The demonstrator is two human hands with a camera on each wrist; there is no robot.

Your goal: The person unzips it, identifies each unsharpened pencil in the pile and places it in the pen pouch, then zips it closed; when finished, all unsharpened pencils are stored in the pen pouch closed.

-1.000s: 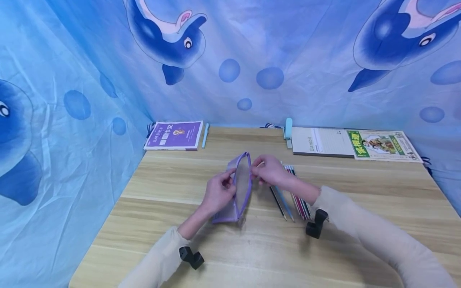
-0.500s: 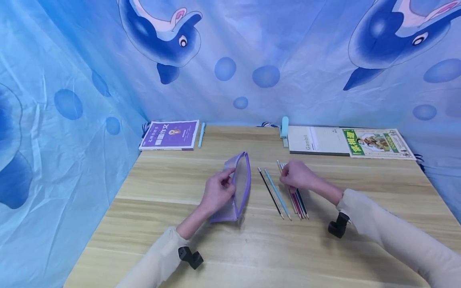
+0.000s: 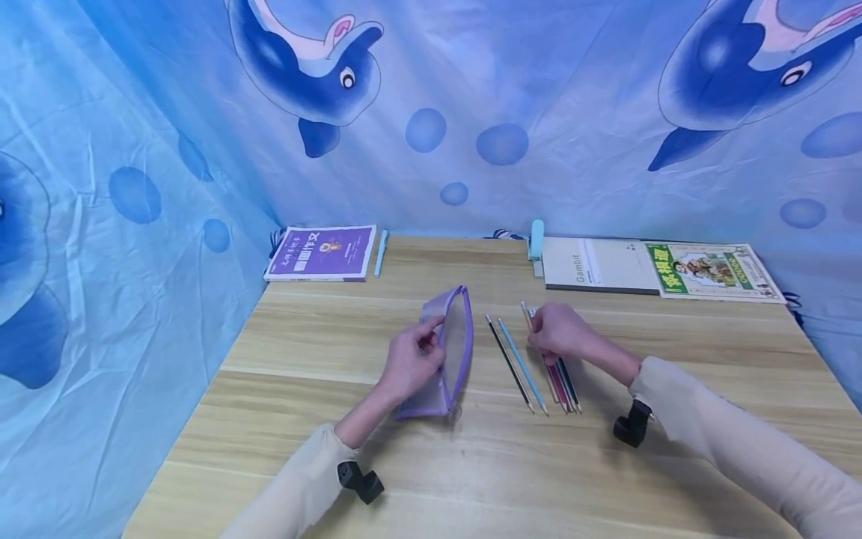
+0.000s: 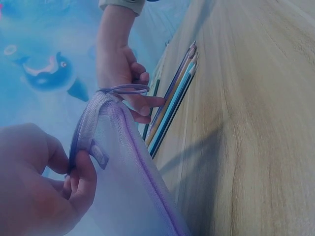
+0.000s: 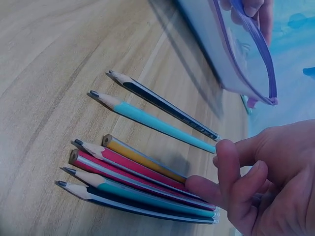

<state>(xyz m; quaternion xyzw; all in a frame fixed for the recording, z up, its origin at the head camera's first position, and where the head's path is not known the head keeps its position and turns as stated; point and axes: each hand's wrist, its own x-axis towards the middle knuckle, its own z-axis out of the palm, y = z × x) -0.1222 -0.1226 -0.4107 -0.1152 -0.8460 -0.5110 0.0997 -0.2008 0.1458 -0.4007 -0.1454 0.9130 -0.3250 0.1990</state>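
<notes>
My left hand [image 3: 423,340] pinches the near rim of a purple mesh pencil pouch [image 3: 455,352] and holds it upright on the wooden table [image 3: 310,389], mouth open to the right. The left wrist view shows that hand [image 4: 74,172] gripping the pouch [image 4: 128,182] by its zipper edge. My right hand [image 3: 542,337] lies with curved fingers over the far ends of a bunch of coloured pencils [image 3: 564,383]. In the right wrist view its fingertips [image 5: 204,189] touch the bunch [image 5: 133,172], and no pencil is lifted. A black pencil [image 3: 509,364] and a light blue pencil [image 3: 523,367] lie between pouch and bunch.
At the back left lie a purple book [image 3: 323,252] and a pale blue pen [image 3: 381,252]. A notebook [image 3: 595,264] with a blue clip [image 3: 536,238] and a green booklet [image 3: 710,271] lie at the back right. Blue dolphin cloth [image 3: 135,195] hangs around the table.
My right hand has left the pouch mouth and moved right onto the pencil bunch, uncovering the black and light blue pencils. The left hand and pouch have stayed put.
</notes>
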